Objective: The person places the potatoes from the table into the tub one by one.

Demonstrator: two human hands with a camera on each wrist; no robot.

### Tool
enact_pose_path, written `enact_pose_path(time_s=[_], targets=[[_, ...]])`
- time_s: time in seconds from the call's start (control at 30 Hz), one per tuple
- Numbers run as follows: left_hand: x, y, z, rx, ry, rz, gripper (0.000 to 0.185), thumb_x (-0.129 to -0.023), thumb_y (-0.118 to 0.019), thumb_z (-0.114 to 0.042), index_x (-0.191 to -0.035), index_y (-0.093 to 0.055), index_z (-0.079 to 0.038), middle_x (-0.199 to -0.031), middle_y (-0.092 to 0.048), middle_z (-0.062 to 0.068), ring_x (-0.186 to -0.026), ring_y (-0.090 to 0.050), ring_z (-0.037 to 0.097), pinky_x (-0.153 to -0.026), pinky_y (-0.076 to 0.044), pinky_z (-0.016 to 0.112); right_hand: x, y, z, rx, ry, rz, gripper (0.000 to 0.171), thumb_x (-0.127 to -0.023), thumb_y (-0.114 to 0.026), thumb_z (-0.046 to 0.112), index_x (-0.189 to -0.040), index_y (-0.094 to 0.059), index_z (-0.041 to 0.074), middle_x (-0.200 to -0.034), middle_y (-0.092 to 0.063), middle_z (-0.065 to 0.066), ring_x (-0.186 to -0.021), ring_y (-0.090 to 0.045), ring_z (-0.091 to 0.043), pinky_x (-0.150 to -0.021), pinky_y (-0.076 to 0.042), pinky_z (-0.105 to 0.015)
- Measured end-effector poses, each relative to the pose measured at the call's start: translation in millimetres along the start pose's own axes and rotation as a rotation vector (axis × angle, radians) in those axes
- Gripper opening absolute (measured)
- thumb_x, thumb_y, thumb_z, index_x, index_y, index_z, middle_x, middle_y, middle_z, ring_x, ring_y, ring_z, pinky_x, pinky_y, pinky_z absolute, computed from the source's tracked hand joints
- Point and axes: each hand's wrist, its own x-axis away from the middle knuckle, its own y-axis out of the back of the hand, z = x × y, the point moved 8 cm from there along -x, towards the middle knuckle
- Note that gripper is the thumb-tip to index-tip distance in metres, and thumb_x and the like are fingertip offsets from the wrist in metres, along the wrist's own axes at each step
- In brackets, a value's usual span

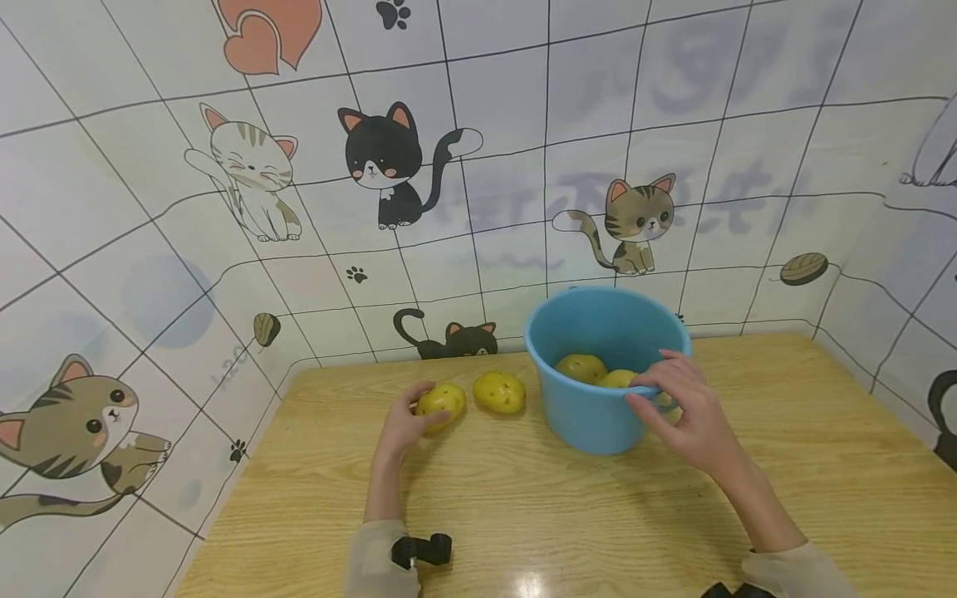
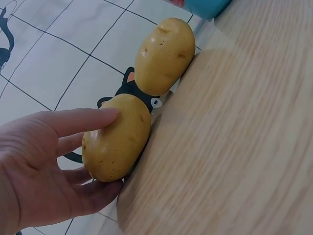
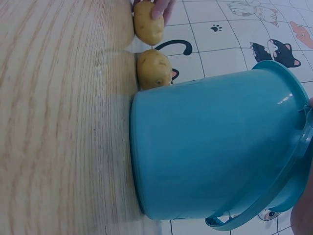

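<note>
**Potato in hand, bucket steadied**

Left hand [image 1: 401,428] is wrapped round a potato [image 1: 441,401] sitting on the wooden table [image 1: 523,515], a bit left of centre in the head view. Fingers curl over the top and the thumb comes in underneath, clearest from the left wrist cam [image 2: 116,145]. A second potato [image 1: 499,392] lies just beside it on the right, nearly touching.

Handling-wise I'd guess it's firm, fairly hefty for its size, with smooth skin and a few eyes. It's not fragile and not really slippery when dry, but it's rounded, so it'll roll if nudged. A grip across the fat middle looks like the safe bet.

Right hand [image 1: 684,415] is pinching the near rim of the blue bucket [image 1: 591,415], fingers hooked over the edge, right of centre. The bucket stands upright, and at least two more potatoes [image 1: 581,367] show inside. Its bail handle [image 3: 274,205] hangs down against the side.
</note>
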Motion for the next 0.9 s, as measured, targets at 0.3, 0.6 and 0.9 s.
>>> enact_pose_path(time_s=[0.3,0.6,0.9], targets=[[0.9,3.0,-0.3,-0.062,-0.012,-0.048,0.064,-0.079,-0.085,-0.008,-0.137,-0.058,-0.001,-0.136,-0.055,0.025,-0.114,-0.055,0.038,-0.089,-0.052,0.044,0,0,0,0.011,0.004,-0.004,0.038,-0.102,-0.060,0.042,-0.089,-0.070,0.008,-0.083,-0.064,0.000,-0.084,-0.056,-0.015,-0.113,-0.030,-0.042],[-0.4,10.1,-1.1,-0.043,0.011,-0.114,0.064,-0.078,-0.088,-0.020,-0.135,-0.062,-0.007,-0.126,-0.058,0.021,-0.107,-0.058,0.034,-0.082,-0.054,0.037,1,-2,1,0.007,0.012,-0.016,0.039,-0.101,-0.060,0.042,-0.088,-0.069,0.006,-0.082,-0.064,-0.001,-0.084,-0.056,-0.016,-0.114,-0.030,-0.040],[2.7,15.1,-22.8,0.007,-0.034,-0.155,0.064,-0.079,-0.088,-0.028,-0.135,-0.062,-0.011,-0.124,-0.060,0.016,-0.101,-0.059,0.030,-0.079,-0.053,0.034,1,-1,2,-0.005,0.006,-0.014,0.038,-0.102,-0.060,0.041,-0.088,-0.069,0.007,-0.082,-0.064,-0.001,-0.083,-0.056,-0.015,-0.113,-0.030,-0.041]])
